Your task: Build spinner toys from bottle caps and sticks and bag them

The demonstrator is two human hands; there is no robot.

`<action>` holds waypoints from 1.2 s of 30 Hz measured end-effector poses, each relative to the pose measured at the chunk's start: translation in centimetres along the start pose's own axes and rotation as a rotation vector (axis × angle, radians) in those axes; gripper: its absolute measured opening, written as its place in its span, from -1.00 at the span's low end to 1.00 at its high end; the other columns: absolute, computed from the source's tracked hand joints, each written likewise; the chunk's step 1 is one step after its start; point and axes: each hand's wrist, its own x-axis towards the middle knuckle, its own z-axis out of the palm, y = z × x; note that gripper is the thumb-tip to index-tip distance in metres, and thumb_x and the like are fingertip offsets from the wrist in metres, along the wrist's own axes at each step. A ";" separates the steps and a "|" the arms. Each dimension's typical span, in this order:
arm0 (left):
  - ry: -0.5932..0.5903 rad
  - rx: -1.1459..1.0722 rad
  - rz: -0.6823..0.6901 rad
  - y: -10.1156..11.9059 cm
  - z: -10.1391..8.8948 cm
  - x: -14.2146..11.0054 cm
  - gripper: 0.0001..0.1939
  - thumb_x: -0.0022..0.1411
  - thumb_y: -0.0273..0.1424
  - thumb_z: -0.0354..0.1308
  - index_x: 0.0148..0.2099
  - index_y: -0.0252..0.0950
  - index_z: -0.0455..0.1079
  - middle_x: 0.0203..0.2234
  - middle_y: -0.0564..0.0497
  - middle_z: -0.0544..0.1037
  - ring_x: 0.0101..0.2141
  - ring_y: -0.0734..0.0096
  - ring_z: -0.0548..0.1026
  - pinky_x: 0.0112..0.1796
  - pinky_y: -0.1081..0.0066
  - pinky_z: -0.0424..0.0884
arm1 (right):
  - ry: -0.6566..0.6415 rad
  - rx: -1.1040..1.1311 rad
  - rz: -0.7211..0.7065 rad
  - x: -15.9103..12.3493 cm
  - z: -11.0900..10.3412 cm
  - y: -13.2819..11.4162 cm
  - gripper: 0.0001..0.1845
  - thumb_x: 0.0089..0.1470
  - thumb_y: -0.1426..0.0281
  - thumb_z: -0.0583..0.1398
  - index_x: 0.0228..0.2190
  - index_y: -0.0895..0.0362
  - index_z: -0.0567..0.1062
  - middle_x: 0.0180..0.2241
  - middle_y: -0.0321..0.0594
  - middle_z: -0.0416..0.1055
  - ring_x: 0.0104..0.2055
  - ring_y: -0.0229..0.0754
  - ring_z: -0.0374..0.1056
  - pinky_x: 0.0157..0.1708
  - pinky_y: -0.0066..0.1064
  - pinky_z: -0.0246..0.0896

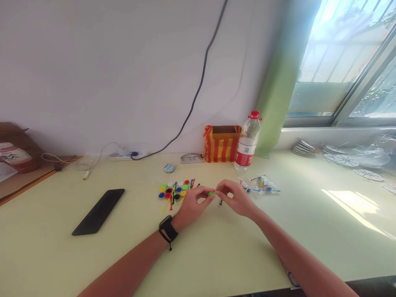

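My left hand [194,206], with a black watch on its wrist, is closed in a pinch on a small green round piece [211,193]. Fingertip to fingertip with it, my right hand [234,198] is also pinched closed at the piece's right side; what lies between its fingers is too small to make out. A thin black stick [220,202] shows just under the right hand. Left of my hands, several small round discs in mixed colours [168,190] lie in rows, with coloured arrow-shaped sticks [173,196] across them.
To the right lies a clear bag of small parts [264,184]. Behind stand a striped box [219,144] and a plastic bottle [246,142]. A black phone-like slab [98,212] rests at left, near a round tin [169,168]. White discs [368,174] lie far right.
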 end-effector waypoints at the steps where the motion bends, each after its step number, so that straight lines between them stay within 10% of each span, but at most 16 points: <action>1: -0.014 -0.034 -0.015 0.0 0.0 0.0 -0.74 0.33 -0.23 0.26 -0.02 -0.23 0.59 -0.15 -0.11 0.67 -0.16 0.20 0.62 -0.06 0.22 0.55 | 0.002 0.010 0.000 0.0 0.0 0.2 -0.80 0.27 0.22 0.19 -0.27 0.09 0.49 -0.34 -0.20 0.47 -0.32 -0.17 0.40 -0.30 -0.32 0.37; 9: -0.009 -0.203 -0.146 0.1 -0.6 0.5 -0.58 0.18 -0.21 0.40 0.07 -0.23 0.56 -0.18 -0.09 0.65 -0.15 0.25 0.61 -0.05 0.22 0.56 | 0.157 -0.065 0.002 0.0 0.5 1.4 -0.59 0.25 0.21 0.18 0.09 0.04 0.36 -0.15 -0.15 0.40 -0.38 -0.22 0.36 -0.38 -0.33 0.38; 15: 0.045 -0.266 -0.197 -0.8 -0.9 0.9 -0.64 0.14 -0.18 0.44 -0.12 -0.31 0.55 -0.28 -0.09 0.65 -0.26 0.28 0.62 -0.12 0.22 0.59 | 0.076 -0.099 -0.058 0.0 0.3 1.0 -0.77 0.32 0.24 0.11 -0.28 0.08 0.50 -0.42 -0.21 0.43 -0.40 -0.17 0.33 -0.41 -0.34 0.29; 24: 0.070 -0.331 -0.237 -1.0 -1.0 0.9 -0.64 0.15 -0.19 0.43 -0.11 -0.30 0.55 -0.29 -0.06 0.66 -0.31 0.32 0.63 -0.13 0.23 0.58 | 0.052 0.018 -0.023 -0.5 1.0 0.6 -0.43 0.34 0.21 0.07 0.32 -0.02 0.16 -0.26 -0.26 0.39 -0.44 -0.26 0.30 -0.39 -0.38 0.33; 28: 0.079 -0.355 -0.244 -0.9 -0.9 1.0 -0.64 0.12 -0.20 0.46 -0.14 -0.30 0.54 -0.32 -0.03 0.66 -0.33 0.33 0.62 -0.13 0.24 0.58 | -0.020 0.064 0.078 -0.5 0.9 0.8 -0.55 0.39 0.10 -0.01 -0.24 0.08 0.56 -0.46 -0.27 0.37 -0.48 -0.25 0.26 -0.43 -0.39 0.25; 31: 0.089 -0.354 -0.246 -0.9 -0.8 1.0 -0.64 0.12 -0.20 0.46 -0.14 -0.31 0.53 -0.32 -0.03 0.65 -0.33 0.34 0.62 -0.13 0.24 0.58 | -0.059 0.090 0.155 -0.2 0.4 0.9 -0.29 0.38 0.00 -0.05 -0.71 0.10 0.29 -0.69 -0.32 0.14 -0.60 -0.28 0.10 -0.53 -0.39 0.08; 36: 0.084 -0.344 -0.237 -1.0 -0.9 1.0 -0.65 0.14 -0.20 0.44 -0.13 -0.31 0.52 -0.30 -0.05 0.65 -0.30 0.33 0.62 -0.13 0.24 0.58 | 0.047 0.124 0.111 0.1 0.1 0.5 -0.49 0.26 -0.02 0.17 -0.54 0.09 0.28 -0.59 -0.38 0.18 -0.53 -0.28 0.14 -0.54 -0.42 0.06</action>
